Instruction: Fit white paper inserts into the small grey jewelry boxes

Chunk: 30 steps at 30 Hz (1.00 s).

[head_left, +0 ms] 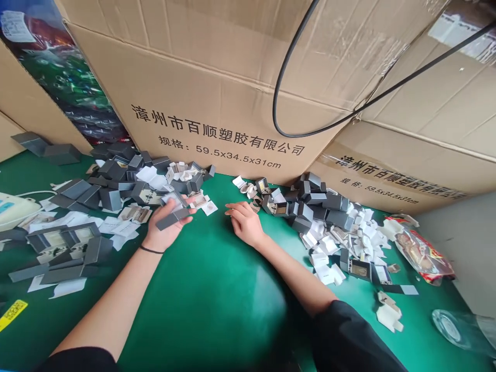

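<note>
My left hand (167, 227) is closed round a small grey box (173, 218), held just above the green table (209, 289). A black band sits on that wrist. My right hand (245, 221) rests on the table with fingers loosely curled and nothing visible in them. It lies beside a pile of small grey boxes (310, 206) and white paper inserts (341, 243) on the right. Another heap of grey boxes (116, 181) and white cards lies just beyond and left of my left hand.
Large cardboard cartons (217, 103) with printed characters wall off the back. A black cable (287, 67) loops in front of them. Open grey cases (62, 243) lie at left, a white device (11, 209) at far left, a red snack bag (420, 253) and a glass dish (449, 325) at right.
</note>
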Motion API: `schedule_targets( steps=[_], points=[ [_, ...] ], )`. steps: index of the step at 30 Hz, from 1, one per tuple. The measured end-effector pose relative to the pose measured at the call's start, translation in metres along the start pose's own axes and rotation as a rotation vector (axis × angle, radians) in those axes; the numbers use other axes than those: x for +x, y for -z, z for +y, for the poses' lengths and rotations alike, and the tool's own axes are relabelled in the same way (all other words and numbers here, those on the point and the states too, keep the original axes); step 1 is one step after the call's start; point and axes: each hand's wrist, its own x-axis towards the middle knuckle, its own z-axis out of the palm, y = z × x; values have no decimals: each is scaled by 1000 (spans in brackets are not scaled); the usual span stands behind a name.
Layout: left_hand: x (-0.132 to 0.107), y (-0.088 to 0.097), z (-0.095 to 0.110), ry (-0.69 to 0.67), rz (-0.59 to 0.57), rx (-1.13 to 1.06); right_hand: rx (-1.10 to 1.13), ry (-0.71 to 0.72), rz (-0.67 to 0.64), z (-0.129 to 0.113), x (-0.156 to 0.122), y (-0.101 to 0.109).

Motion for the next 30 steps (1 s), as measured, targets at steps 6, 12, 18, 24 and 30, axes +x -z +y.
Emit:
schedule_targets(
  steps=[6, 12, 18, 24, 30],
  points=[
    [9, 8, 8, -152, 136, 97, -272, -12, -238, -28, 49, -26],
    [11, 12, 3, -143, 101, 139, -422, -27, -314, -47, 76, -54],
    [11, 19, 10, -95, -1, 135, 143, -265, -42, -33, 54, -20],
    [6, 6, -4, 132, -319, 110, 879, -674, 106, -22, 7, -15],
    [7, 6, -15, 328, -279, 86, 1068, -703, 59, -16, -1, -28]
  ],
)
